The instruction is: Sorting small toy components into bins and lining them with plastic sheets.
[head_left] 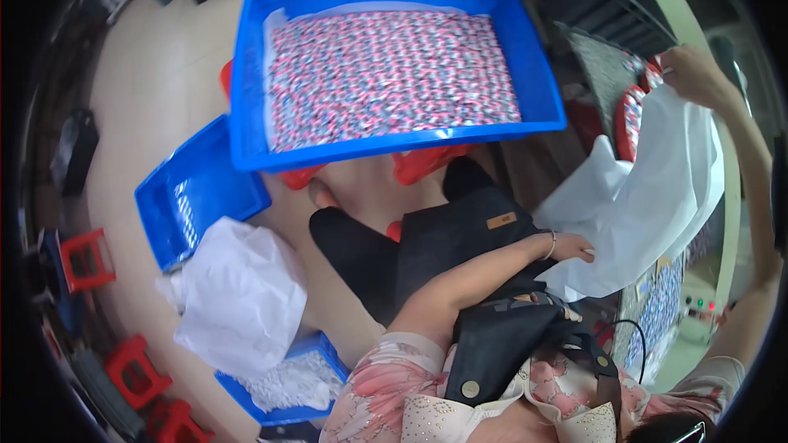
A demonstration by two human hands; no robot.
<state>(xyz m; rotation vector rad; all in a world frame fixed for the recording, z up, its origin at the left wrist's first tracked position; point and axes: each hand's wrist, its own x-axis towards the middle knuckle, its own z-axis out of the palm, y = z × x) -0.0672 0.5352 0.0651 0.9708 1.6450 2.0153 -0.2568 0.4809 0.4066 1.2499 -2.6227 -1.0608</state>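
Holding a large white sheet (657, 189) between them, the person's two hands work at the right side of the view. The right hand (688, 75) is raised, its fingers closed on the sheet's upper edge, next to some red-rimmed pieces (630, 121). The left hand (573, 248) is lower, its fingers curled and pinched on the near edge; the sheet hangs in folds between the two, beside the person's lap.

A tan label patch (501, 220) on the black apron (460, 238) carries small dark marks, too small to make out. The large blue tray (386, 148) ahead, packed with small pink, white and blue pieces (394, 74), shows plain sides. To the left, a second blue tray (193, 197) touches a crumpled white bundle (242, 295); a lower blue bin (283, 418) holds white scraps (300, 381). Red stools (86, 260) stand farther left.
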